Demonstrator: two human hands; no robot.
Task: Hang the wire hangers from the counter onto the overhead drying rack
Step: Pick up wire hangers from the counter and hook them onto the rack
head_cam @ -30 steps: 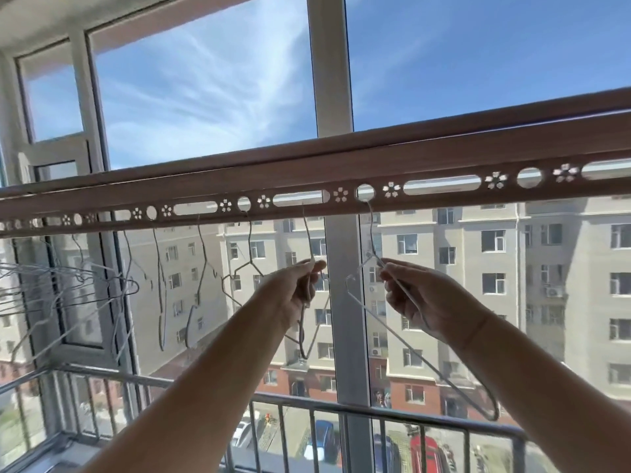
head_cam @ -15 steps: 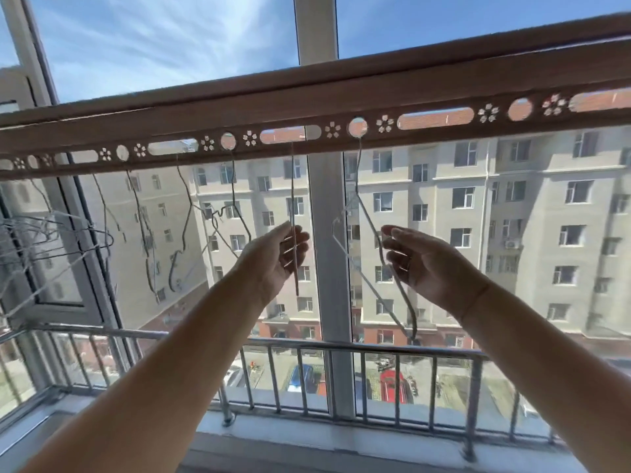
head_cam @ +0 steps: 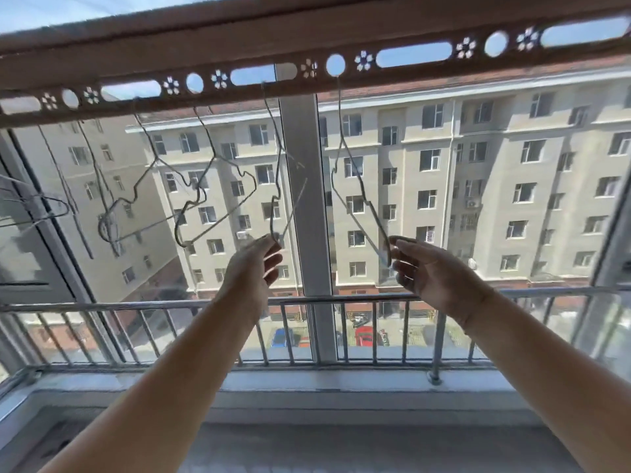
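Note:
The brown overhead drying rack (head_cam: 307,39) runs across the top, pierced with round and long holes. Several thin wire hangers dangle from it. My left hand (head_cam: 254,268) is raised under one hanger (head_cam: 277,186) beside the window post, fingers spread, fingertips just at its lowest bend. My right hand (head_cam: 433,273) is also spread, its fingertips next to the bottom loop of the rightmost hanger (head_cam: 358,189). Neither hand grips a wire. Two more hangers (head_cam: 205,186) (head_cam: 136,192) hang to the left.
A white window post (head_cam: 307,213) stands between my hands. A metal railing (head_cam: 153,305) crosses behind my forearms, with the grey sill (head_cam: 324,380) below it. More wire hangers (head_cam: 51,208) bunch at the far left by an open window frame.
Both hands have let go of the hangers they gripped and dropped to the hangers' lower ends with fingers spread. The two hangers now hang from the rack. The view has tilted downward.

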